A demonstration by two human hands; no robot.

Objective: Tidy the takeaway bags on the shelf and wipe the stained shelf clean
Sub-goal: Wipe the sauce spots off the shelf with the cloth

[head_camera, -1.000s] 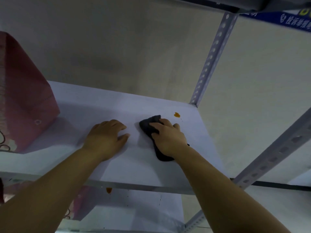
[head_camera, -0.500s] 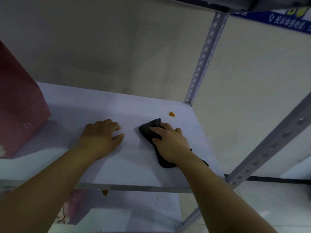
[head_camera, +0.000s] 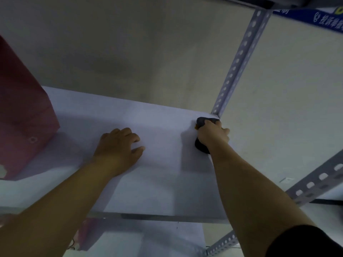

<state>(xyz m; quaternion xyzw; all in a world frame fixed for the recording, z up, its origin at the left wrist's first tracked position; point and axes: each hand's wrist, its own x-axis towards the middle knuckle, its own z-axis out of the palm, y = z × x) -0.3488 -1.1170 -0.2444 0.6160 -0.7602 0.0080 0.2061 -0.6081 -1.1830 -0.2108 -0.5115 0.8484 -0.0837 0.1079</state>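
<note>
My right hand (head_camera: pixel 213 135) presses a dark cloth (head_camera: pixel 203 120) onto the white shelf (head_camera: pixel 157 179) at its back right corner, beside the perforated upright post (head_camera: pixel 239 60). A sliver of the orange stain (head_camera: pixel 195 126) shows at the cloth's left edge, under my fingers. My left hand (head_camera: pixel 118 147) rests on the middle of the shelf with its fingers loosely curled and holds nothing. A pink takeaway bag (head_camera: pixel 24 119) stands at the shelf's left end.
A second perforated post (head_camera: pixel 315 184) slants across the right foreground. A lower shelf (head_camera: pixel 148 242) shows beneath, with another pink bag (head_camera: pixel 89 234) at its left. A blue sign (head_camera: pixel 324 19) hangs on the beige wall at top right.
My right hand has slid the cloth back and to the right, over the orange stain by the rear post. My left hand has stayed in place on the shelf.
</note>
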